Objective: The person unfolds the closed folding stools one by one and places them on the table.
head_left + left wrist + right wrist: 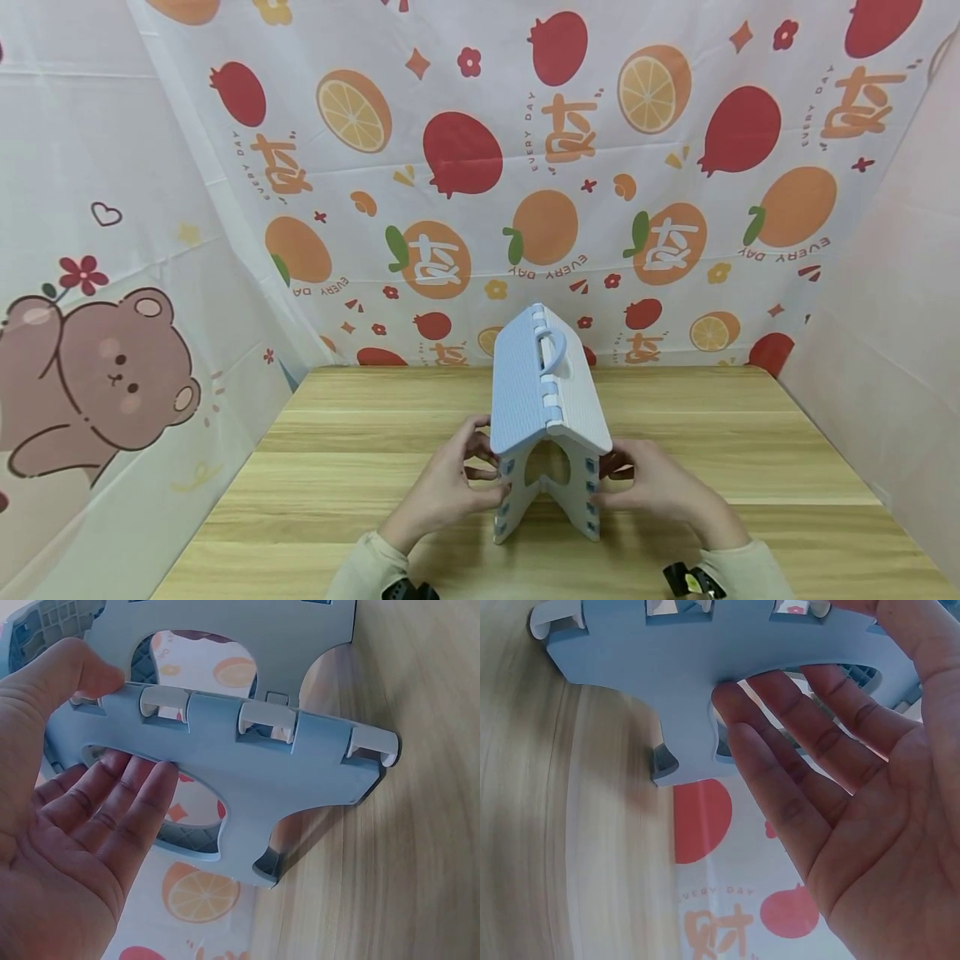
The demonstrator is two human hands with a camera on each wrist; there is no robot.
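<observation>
A light blue plastic folding stool [551, 392] stands half folded like a tent on the wooden table [337, 467], its white hinge ridge and carry handle on top. My left hand [483, 462] holds the near left leg panel and my right hand [611, 479] the near right one. In the left wrist view the left hand [120, 761] pinches the stool [300, 765], thumb on the hinged edge and fingers flat under the panel. In the right wrist view the right hand [810, 697] has its fingertips at the cut-out edge of the stool [705, 645] and its thumb over the panel.
A fruit-print cloth [525, 167] hangs behind the table, a bear-print cloth [97, 375] closes the left side and a plain pale one [892, 333] the right. Bare wood [750, 450] lies on both sides of the stool.
</observation>
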